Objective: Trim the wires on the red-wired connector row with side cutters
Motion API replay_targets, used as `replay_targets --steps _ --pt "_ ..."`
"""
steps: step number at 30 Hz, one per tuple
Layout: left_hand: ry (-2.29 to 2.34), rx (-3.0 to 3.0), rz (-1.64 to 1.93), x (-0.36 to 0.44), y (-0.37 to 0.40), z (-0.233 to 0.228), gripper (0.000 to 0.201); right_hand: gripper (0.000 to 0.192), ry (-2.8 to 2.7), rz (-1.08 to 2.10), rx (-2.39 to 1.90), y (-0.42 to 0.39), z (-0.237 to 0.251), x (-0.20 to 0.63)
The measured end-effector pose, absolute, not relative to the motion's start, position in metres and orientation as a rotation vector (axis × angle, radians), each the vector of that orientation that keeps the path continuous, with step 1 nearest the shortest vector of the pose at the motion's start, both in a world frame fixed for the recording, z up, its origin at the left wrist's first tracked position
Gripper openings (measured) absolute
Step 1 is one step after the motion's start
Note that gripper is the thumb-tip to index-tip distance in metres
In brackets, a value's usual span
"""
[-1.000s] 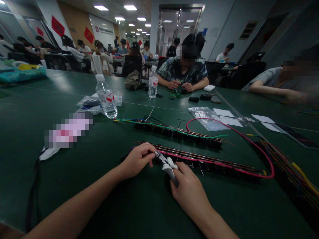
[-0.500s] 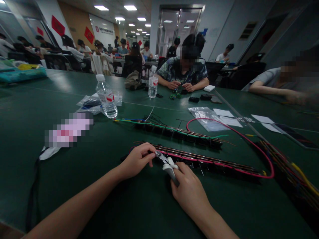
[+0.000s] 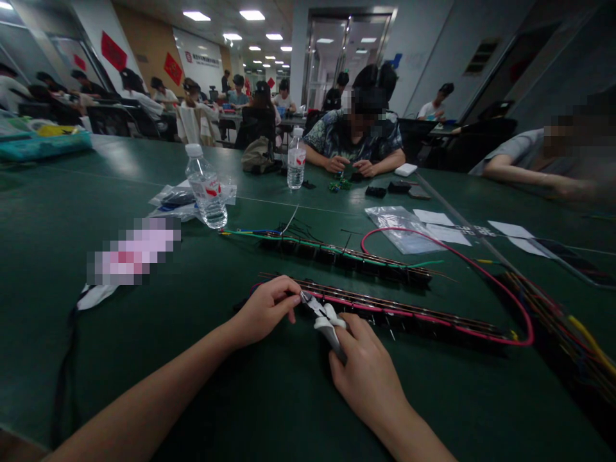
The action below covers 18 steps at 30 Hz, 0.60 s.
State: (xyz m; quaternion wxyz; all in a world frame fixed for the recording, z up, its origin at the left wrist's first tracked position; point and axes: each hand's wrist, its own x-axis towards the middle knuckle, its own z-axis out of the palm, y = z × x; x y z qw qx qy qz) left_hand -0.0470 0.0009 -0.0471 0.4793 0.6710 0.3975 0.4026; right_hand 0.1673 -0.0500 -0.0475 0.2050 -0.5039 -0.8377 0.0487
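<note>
My right hand (image 3: pixel 368 362) is wrapped round the grips of a pair of diagonal cutters (image 3: pixel 323 316) with white and grey handles. Their jaws point up and left, to the fingertips of my left hand (image 3: pixel 267 308). That hand is closed in a pinch by the near wiring bundle; whatever sits between its fingers is too small to make out. A thick red cable (image 3: pixel 428 316) runs along this bundle (image 3: pixel 385 300), with cable ties round it, and loops back at the right. Behind it lies a second bundle (image 3: pixel 346 256) with a green wire.
Two water bottles (image 3: pixel 206 189) stand behind the bundles. A clear plastic bag (image 3: pixel 402 231) and papers (image 3: pixel 447 234) lie at the back right. Another bundle with a yellow cable (image 3: pixel 590 337) lies at the far right. Across the table a person (image 3: pixel 353 138) handles small parts.
Almost nothing differs. Both hands and the cutters hold the same place at the near bundle; the view has shifted very slightly.
</note>
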Motion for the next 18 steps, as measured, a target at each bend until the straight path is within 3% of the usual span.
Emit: replay_targets --steps 18 --pt "0.986 1.638 0.99 -0.048 0.002 -0.0514 0.01 0.036 -2.341 0.183 -1.458 -0.0538 -0.0417 0.1657"
